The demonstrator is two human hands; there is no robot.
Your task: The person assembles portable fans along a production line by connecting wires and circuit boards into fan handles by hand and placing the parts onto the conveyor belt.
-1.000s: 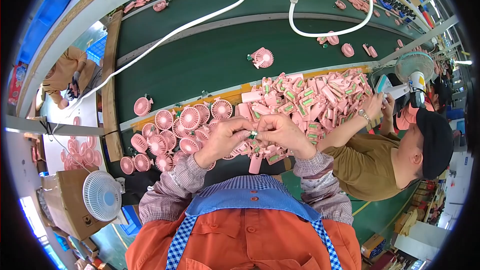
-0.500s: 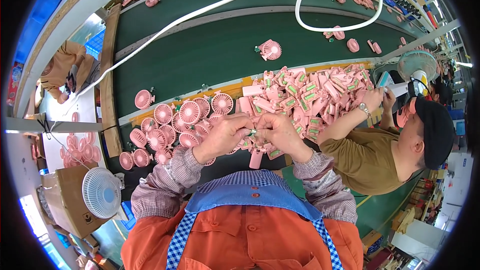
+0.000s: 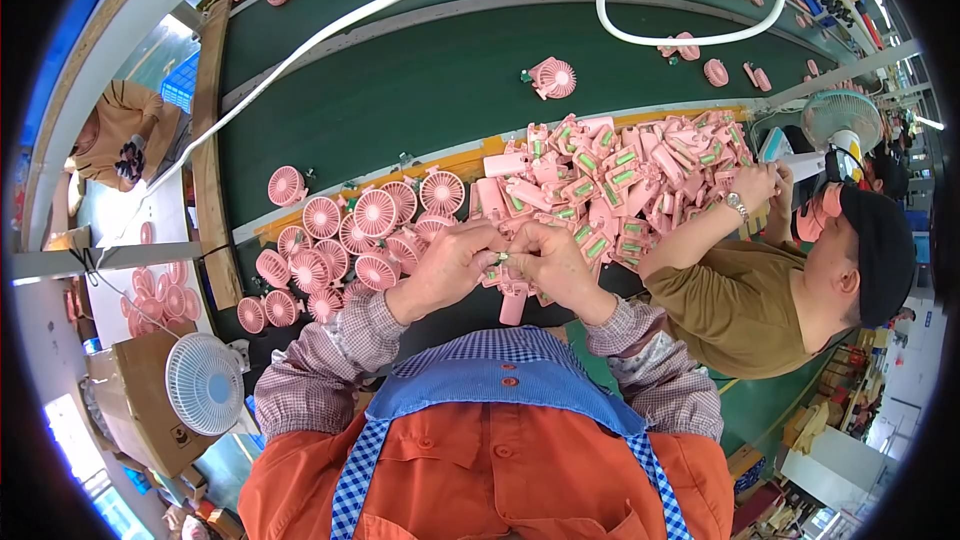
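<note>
Close in front of my chest, my left hand [image 3: 447, 265] and my right hand [image 3: 556, 262] meet, fingertips pinched together on a small green-and-white piece [image 3: 503, 257]. The fingers cover most of it, so its exact kind is hard to make out. Just below the fingertips a pink handle-shaped housing [image 3: 513, 306] shows; whether it is attached to the piece I cannot tell. Left of my left hand lie many pink round fan heads [image 3: 375, 212]. Beyond my right hand is a heap of pink handle housings [image 3: 620, 175] with green parts inside.
A green conveyor belt [image 3: 400, 90] runs behind the piles, carrying a pink fan [image 3: 552, 78]. White cables [image 3: 330, 45] hang over it. At right a co-worker in a brown shirt [image 3: 750, 310] works close by. A white fan [image 3: 204, 383] stands at left beside a cardboard box [image 3: 135, 410].
The view has shifted slightly. Both hands stay together at the small piece, with the fingers moved only a little. The co-worker's hands at right have shifted slightly.
</note>
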